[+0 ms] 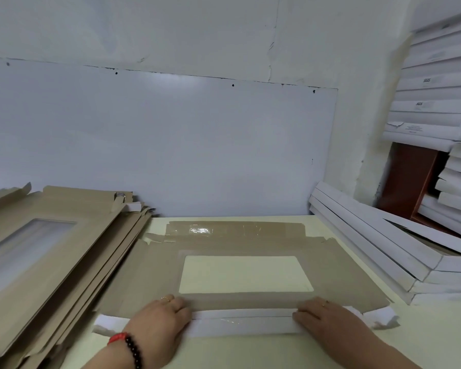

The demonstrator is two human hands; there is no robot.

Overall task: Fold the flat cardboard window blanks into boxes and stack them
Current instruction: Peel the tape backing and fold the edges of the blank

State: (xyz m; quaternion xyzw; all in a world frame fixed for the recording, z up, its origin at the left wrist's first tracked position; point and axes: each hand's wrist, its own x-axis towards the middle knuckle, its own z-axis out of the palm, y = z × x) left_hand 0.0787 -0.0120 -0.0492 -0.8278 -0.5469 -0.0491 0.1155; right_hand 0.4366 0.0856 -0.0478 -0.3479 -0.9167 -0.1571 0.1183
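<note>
A flat window blank (240, 272) lay brown side up on the pale table (264, 352), its clear window just beyond both hands. The left hand (159, 326) and right hand (326, 324) pressed down with flat, straight fingers on the near flap (241, 322) (folded over, white side showing) stretched between them. Left of the left hand lay a pile of flat blanks (48, 251); right of the right hand, stacked white boxes (378, 243).

you are at a packing workstation: a pile of flat blanks (45, 251) lies on the surface (250, 352), and finished white boxes (434, 86) stand stacked against a bare wall (171, 35).
</note>
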